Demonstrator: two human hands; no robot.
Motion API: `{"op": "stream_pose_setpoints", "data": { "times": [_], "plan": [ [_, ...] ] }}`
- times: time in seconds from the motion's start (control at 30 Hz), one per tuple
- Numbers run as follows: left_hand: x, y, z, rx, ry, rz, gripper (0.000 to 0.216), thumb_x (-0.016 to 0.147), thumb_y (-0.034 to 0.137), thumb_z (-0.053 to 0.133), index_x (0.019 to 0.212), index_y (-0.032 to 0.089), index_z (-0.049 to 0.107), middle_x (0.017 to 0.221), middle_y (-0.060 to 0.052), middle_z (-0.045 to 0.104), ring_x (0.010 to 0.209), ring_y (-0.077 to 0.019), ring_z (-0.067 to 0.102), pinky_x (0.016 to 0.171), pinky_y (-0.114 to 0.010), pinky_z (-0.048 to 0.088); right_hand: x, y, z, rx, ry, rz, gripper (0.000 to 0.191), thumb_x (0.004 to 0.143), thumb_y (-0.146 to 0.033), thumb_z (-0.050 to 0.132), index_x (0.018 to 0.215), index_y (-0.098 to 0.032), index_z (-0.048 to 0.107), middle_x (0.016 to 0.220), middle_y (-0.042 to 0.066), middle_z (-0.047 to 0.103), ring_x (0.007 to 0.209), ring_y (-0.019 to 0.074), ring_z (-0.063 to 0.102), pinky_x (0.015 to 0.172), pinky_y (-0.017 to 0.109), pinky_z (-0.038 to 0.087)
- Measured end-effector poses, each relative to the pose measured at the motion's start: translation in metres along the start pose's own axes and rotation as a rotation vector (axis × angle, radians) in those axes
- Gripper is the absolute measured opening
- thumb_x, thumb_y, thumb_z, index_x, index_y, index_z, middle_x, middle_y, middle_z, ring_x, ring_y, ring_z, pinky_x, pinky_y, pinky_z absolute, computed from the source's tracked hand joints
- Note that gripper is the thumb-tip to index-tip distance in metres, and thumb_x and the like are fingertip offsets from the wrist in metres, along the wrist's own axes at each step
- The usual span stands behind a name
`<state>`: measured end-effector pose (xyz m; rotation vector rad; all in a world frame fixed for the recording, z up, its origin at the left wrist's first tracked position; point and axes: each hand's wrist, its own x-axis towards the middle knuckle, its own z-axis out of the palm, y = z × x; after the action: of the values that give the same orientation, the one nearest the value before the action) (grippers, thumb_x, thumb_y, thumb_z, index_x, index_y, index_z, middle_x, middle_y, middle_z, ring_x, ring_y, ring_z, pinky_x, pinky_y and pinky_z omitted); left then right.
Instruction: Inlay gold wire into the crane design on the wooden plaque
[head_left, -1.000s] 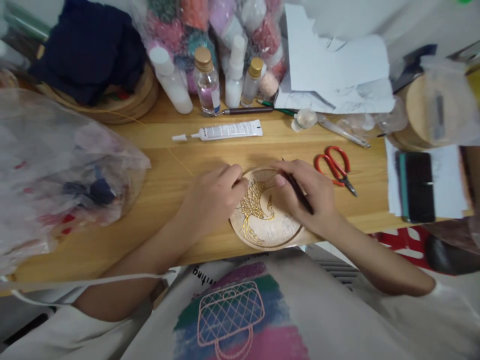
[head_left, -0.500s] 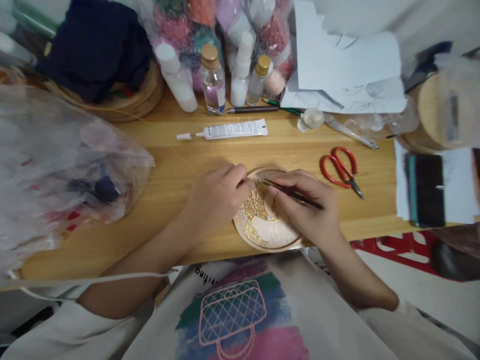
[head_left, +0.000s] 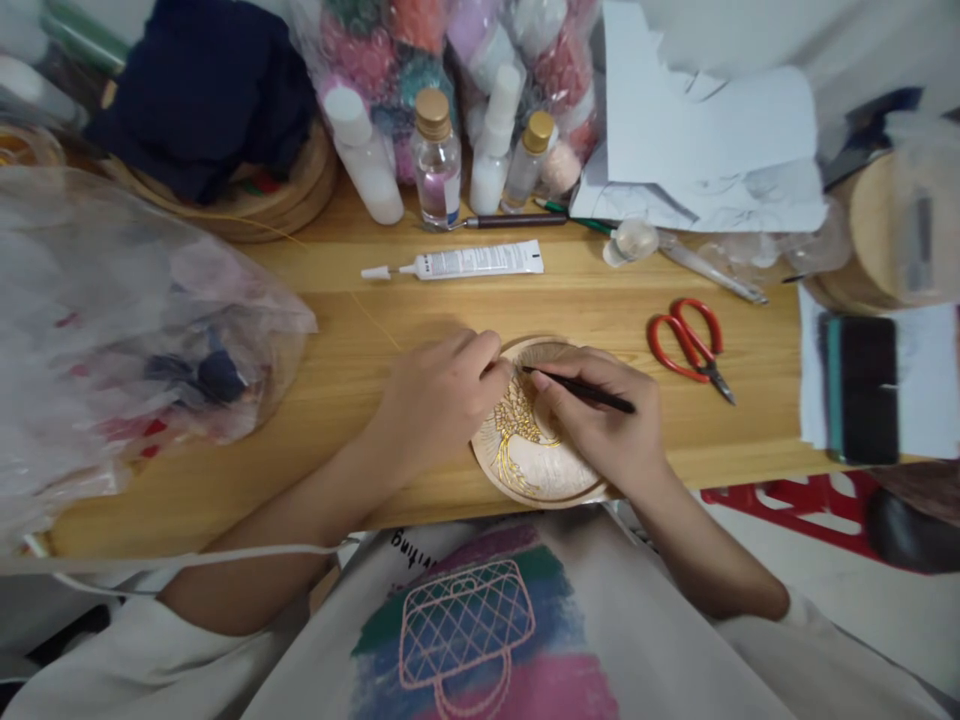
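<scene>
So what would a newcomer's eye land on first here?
Probably the round wooden disc with its gold bird design at the near table edge, pinched by the left hand while the right hand holds a thin dark tool over it. Next, the red scissors to the right.

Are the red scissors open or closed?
Closed. The red scissors lie flat on the wooden table, blades together in one point, handle loops side by side.

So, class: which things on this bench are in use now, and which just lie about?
In use: left hand, right hand, thin dark tool, round plaque.
Lying about: red scissors, glue tube, bottles, phone.
</scene>
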<state>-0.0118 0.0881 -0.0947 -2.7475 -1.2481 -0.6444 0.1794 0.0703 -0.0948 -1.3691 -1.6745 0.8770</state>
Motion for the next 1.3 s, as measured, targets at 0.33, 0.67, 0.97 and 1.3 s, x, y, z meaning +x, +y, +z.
{"op": "stream_pose_setpoints", "data": {
  "times": [0.33, 0.67, 0.97, 1.3],
  "plan": [
    [-0.001, -0.001, -0.001, 0.0, -0.034, 0.012, 0.033, 0.101, 0.014, 0.047, 0.073, 0.016, 0.063, 0.073, -0.002, 0.059, 0.066, -0.0148, 0.053, 0.056, -0.029, 0.038, 0.001, -0.001, 0.001, -0.03, -0.006, -0.023, 0.007, 0.086, -0.016, 0.069, 0.085, -0.018, 0.076, 0.084, 0.003, 0.078, 0.079, 0.0164, 0.073, 0.074, 0.031, 0.059],
    [-0.002, -0.003, 0.001, -0.067, -0.14, -0.023, 0.038, 0.104, 0.015, 0.038, 0.079, 0.015, 0.067, 0.078, -0.004, 0.061, 0.071, -0.0153, 0.054, 0.061, -0.027, 0.039, 0.004, -0.009, 0.003, -0.152, -0.054, -0.079, 0.013, 0.088, -0.014, 0.064, 0.09, -0.019, 0.075, 0.093, 0.006, 0.08, 0.086, 0.0178, 0.074, 0.081, 0.03, 0.057],
    [-0.003, -0.003, 0.003, -0.106, -0.169, -0.062, 0.031, 0.099, 0.012, 0.044, 0.087, 0.016, 0.072, 0.085, -0.006, 0.065, 0.072, -0.0164, 0.055, 0.059, -0.027, 0.035, 0.016, -0.019, 0.0, -0.217, -0.123, 0.013, 0.017, 0.081, -0.015, 0.063, 0.082, -0.021, 0.078, 0.08, 0.004, 0.079, 0.07, 0.0169, 0.07, 0.066, 0.027, 0.051],
    [0.013, 0.006, -0.036, -0.042, 0.148, -0.134, 0.025, 0.103, 0.017, 0.045, 0.103, 0.014, 0.07, 0.085, -0.004, 0.068, 0.075, -0.0156, 0.066, 0.066, -0.027, 0.05, 0.021, -0.053, -0.008, -0.199, 0.154, -0.263, 0.013, 0.089, -0.017, 0.063, 0.078, -0.016, 0.07, 0.067, 0.002, 0.069, 0.06, 0.0128, 0.062, 0.056, 0.023, 0.048]
  ]
}}
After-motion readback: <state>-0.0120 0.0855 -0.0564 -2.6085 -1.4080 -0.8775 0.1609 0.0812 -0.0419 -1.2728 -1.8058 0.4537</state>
